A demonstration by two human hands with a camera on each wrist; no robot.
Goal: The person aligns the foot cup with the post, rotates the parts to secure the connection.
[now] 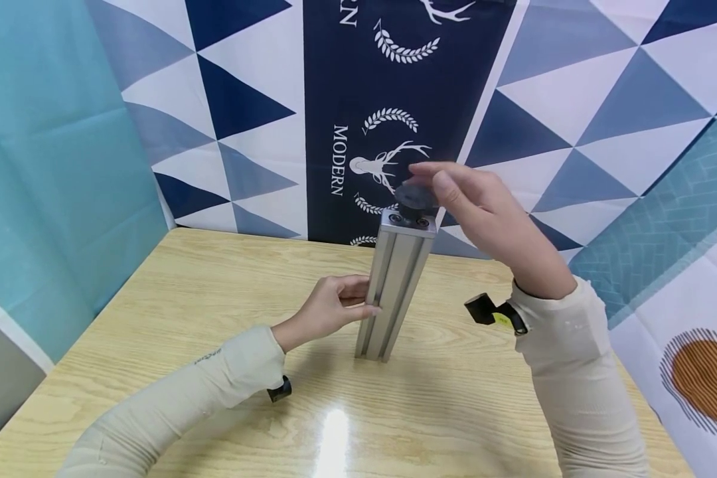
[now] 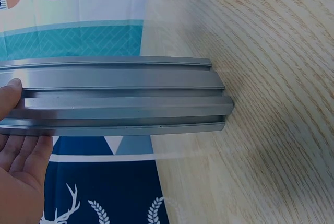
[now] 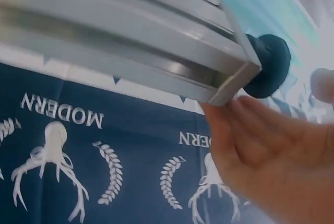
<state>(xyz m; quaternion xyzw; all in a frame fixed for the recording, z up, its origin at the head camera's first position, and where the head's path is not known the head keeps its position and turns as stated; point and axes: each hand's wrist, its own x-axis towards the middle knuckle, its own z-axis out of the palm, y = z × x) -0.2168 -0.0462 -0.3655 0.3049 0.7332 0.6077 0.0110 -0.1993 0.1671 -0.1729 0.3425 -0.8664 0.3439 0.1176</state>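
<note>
A silver aluminium profile [image 1: 394,285] with long grooves stands on the wooden table, leaning slightly in the head view. My left hand [image 1: 334,302] grips its lower half, thumb on the near face and fingers behind. A flat end plate [image 3: 237,83] with screws caps the top. From that plate rises a black round levelling foot [image 1: 416,198]. Beside the foot is my right hand [image 1: 484,206], its fingers loosely bent behind it. In the right wrist view the thumb is apart from the foot; whether the fingertips touch it or the plate, I cannot tell.
The wooden tabletop [image 1: 215,299] extends around the profile and ends at a patterned cloth [image 1: 251,126] behind. A teal cloth [image 1: 48,166] hangs at the left, another patterned one [image 1: 681,285] at the right. A small black camera [image 1: 484,309] sticks out from the right wrist.
</note>
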